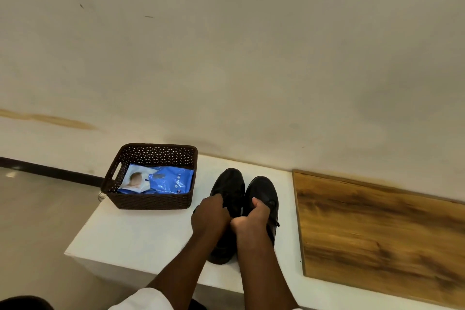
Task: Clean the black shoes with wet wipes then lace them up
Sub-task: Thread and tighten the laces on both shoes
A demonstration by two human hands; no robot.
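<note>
Two black shoes stand side by side on a white table [141, 236], toes pointing away from me. My left hand [208, 214] is closed over the lacing area of the left shoe [230, 184]. My right hand [254, 219] grips between the two shoes, at the inner side of the right shoe [264, 191], whose lace end [276, 223] hangs off its right side. What my fingers pinch is hidden. A blue and white pack of wet wipes [161, 181] lies in a brown woven basket [151, 202] to the left of the shoes.
The white table ends at a front edge near me and a left edge beside the basket. A wood-grain panel [377, 229] lies on the right. A pale wall [226, 58] rises right behind the table. Tiled floor [32, 221] is at the left.
</note>
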